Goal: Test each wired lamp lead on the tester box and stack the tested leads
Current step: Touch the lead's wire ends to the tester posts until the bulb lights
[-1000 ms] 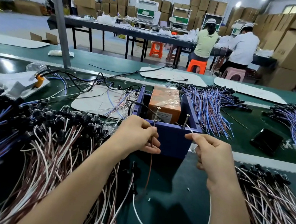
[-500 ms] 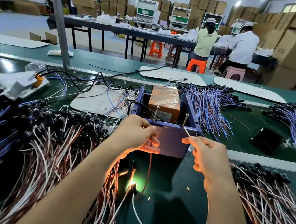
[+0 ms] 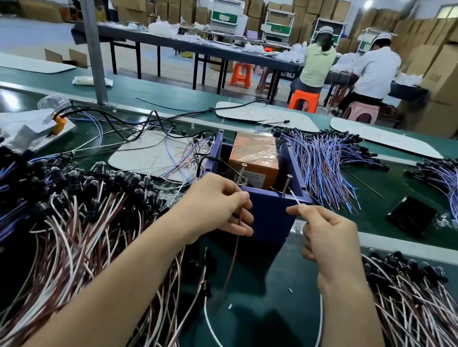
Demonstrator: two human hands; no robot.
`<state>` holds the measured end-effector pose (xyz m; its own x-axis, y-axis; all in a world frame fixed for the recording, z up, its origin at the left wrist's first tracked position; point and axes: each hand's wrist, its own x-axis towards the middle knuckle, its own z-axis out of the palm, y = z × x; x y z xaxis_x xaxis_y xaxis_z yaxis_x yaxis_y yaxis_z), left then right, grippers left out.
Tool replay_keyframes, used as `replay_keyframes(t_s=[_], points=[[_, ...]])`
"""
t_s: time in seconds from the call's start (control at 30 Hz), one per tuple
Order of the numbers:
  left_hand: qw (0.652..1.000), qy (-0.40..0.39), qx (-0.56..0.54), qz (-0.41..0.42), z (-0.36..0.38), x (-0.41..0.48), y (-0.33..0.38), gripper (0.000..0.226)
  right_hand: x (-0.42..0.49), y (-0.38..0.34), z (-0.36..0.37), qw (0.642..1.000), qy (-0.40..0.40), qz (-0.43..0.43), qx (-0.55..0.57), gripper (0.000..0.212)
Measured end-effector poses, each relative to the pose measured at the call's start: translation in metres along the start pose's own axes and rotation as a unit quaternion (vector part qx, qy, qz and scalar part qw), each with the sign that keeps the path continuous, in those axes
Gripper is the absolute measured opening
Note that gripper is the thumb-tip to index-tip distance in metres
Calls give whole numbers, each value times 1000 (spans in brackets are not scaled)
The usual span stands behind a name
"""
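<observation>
Fingertips point(image 3: 243, 200) of the left hand point(image 3: 214, 204) pinch the brown wire point(image 3: 234, 251) of a lamp lead, just beside the left screw point(image 3: 241, 175). That screw stands on the near rim of the blue tester box point(image 3: 268, 220). The remaining fingers of this hand curl under. Thumb and forefinger of the right hand point(image 3: 331, 239) pinch the white wire point(image 3: 312, 343) close to its end. The tip pokes out past them toward the right screw point(image 3: 286, 185); whether it touches cannot be told.

Below the left fingers the brown wire hangs straight down. The white wire drops from the right fingers, loops low between the forearms and rises to meet the brown one at a dark end too dim to make out.

Just beyond both sets of fingers, an orange unit point(image 3: 254, 156) sits inside the box. Left of the left fingers lies a heap of brown-and-white leads point(image 3: 80, 228), and a similar heap point(image 3: 422, 321) lies right of the right fingers. Farther beyond are blue-and-purple leads point(image 3: 327, 164), and a black phone point(image 3: 411, 215) lies on the green belt point(image 3: 260, 311).
</observation>
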<state>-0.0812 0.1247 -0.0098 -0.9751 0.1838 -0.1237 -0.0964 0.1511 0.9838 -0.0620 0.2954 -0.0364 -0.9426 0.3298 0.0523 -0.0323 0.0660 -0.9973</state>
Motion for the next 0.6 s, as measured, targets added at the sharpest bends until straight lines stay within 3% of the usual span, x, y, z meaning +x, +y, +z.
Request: replay_keyframes(t_s=[0.6], points=[[999,28,18,-33,-6,5,-6,24,0,6,2,999,-6,12,-38,25]])
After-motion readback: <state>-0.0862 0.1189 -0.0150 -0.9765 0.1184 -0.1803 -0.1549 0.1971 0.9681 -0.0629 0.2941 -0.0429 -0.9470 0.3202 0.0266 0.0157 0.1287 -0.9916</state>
